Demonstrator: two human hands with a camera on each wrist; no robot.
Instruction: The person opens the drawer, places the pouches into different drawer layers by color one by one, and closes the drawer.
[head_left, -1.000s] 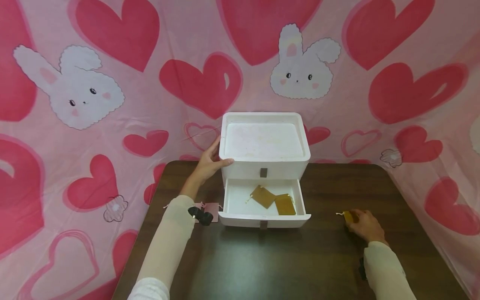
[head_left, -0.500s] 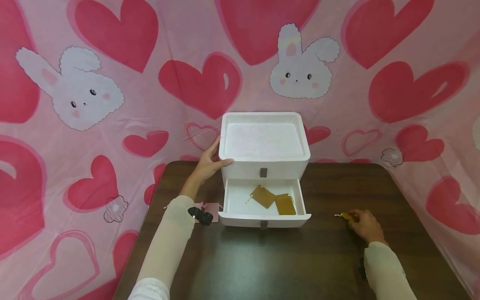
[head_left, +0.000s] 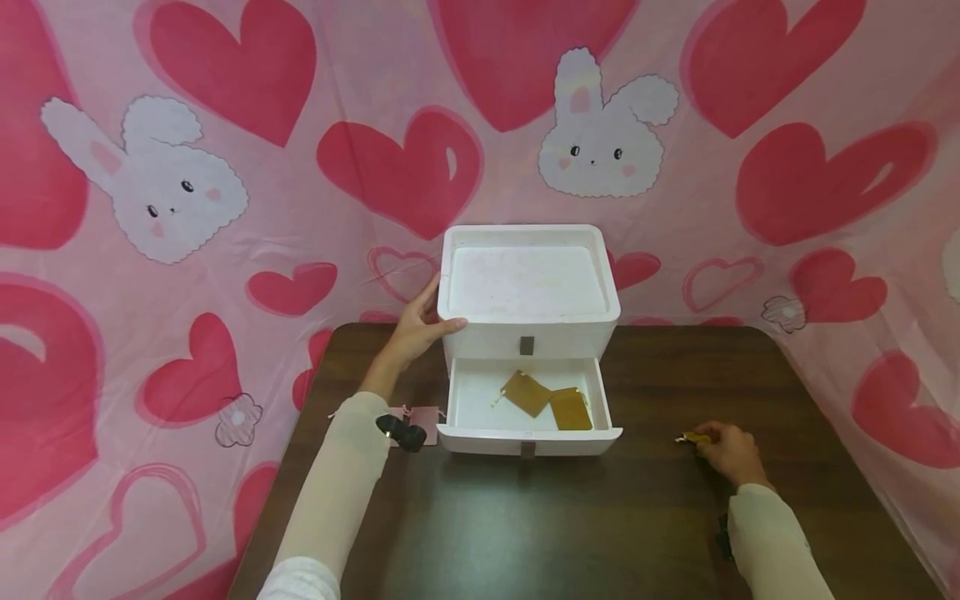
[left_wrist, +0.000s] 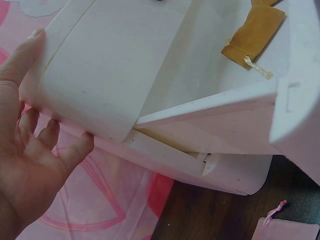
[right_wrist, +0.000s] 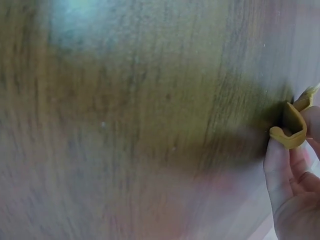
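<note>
A white drawer unit (head_left: 527, 283) stands at the back of the table, its lower drawer (head_left: 480, 437) pulled out. Two mustard drawstring pouches (head_left: 572, 411) lie inside it. My left hand (head_left: 411, 332) rests against the unit's left front corner, thumb across the front and fingers along the side. In the left wrist view, the fingers of the left hand (left_wrist: 37, 165) touch the casing without wrapping round it. To the right, my right hand (head_left: 731, 452) pinches another mustard drawstring pouch (head_left: 697, 437), which is bent double between thumb and fingers just over the table (right_wrist: 150, 125).
Pink drawstring pouches (head_left: 425, 423) lie on the table left of the drawer, partly behind the left forearm. The upper drawer (head_left: 495, 340) is closed. A pink cloth with hearts and rabbits (head_left: 405, 167) hangs behind the table.
The pouch in my right hand has gone from facing flat upward to folded and narrow, and its cord end has dipped slightly. My left hand and the drawer have stayed put.
</note>
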